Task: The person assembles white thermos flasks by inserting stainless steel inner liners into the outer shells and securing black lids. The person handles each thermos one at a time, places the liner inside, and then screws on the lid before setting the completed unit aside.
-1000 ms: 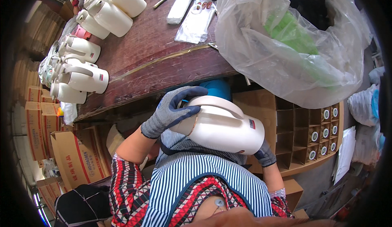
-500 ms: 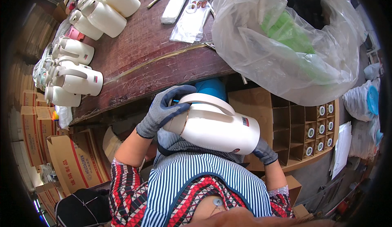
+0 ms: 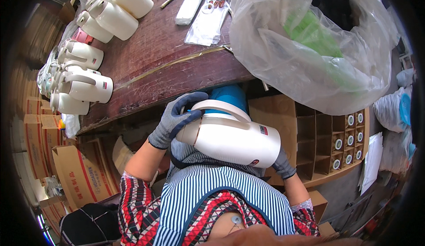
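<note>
A white vacuum jug [image 3: 237, 142] with a beige handle lies tilted on its side in front of my striped apron, its spout end to the left. My left hand [image 3: 175, 118], in a grey-and-blue glove, is closed round the collar and top, next to the handle. At the jug's base is my right hand [image 3: 283, 163], gloved too, bearing that end; its fingers are mostly hidden behind the body. A small dark label shows near the base, and a round sticker sits on the lower side.
On the dark red table [image 3: 164, 60] stand several more white jugs [image 3: 90, 84] at the left. Plastic sleeves [image 3: 206, 22] lie at the back. A large clear bag [image 3: 310, 69] covers the right side, above a divided carton [image 3: 305, 146] holding several round-topped pieces. Cardboard boxes [image 3: 82, 175] stand lower left.
The jug and both hands have shifted very slightly to the left. The hold on the jug looks the same.
</note>
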{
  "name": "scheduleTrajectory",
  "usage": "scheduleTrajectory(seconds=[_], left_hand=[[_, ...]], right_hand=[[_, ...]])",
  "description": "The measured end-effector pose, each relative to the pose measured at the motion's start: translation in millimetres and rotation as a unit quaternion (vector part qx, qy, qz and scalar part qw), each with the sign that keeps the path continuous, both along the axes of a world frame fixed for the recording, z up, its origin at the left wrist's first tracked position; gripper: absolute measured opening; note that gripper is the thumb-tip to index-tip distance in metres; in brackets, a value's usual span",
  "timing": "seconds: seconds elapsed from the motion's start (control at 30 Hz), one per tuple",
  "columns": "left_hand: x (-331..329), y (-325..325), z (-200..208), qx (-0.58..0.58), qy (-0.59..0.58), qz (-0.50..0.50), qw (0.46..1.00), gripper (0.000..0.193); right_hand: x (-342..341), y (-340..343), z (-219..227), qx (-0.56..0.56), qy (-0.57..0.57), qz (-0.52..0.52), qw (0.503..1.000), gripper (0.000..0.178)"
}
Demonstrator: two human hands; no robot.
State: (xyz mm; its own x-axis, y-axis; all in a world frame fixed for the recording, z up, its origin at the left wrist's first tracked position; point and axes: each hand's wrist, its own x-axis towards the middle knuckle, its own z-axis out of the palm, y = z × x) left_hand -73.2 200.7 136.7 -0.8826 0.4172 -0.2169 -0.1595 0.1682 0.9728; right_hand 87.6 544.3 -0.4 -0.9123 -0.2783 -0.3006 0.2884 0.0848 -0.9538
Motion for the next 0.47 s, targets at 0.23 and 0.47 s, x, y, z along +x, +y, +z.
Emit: scheduleTrajectory(seconds=[0.23,0.47], left_hand=[[7,-17,-13,0.01,0.008,0.065,0.998,0.058],[68,-27,-108,0.32,-0.042,0.049,0.945,0.046]], right_hand=[[1,-1,49,0.002,-0.011,-0.052,0.999,0.063],[-90,-9,265,0.379,0.388,0.122,0.831,0.056]])
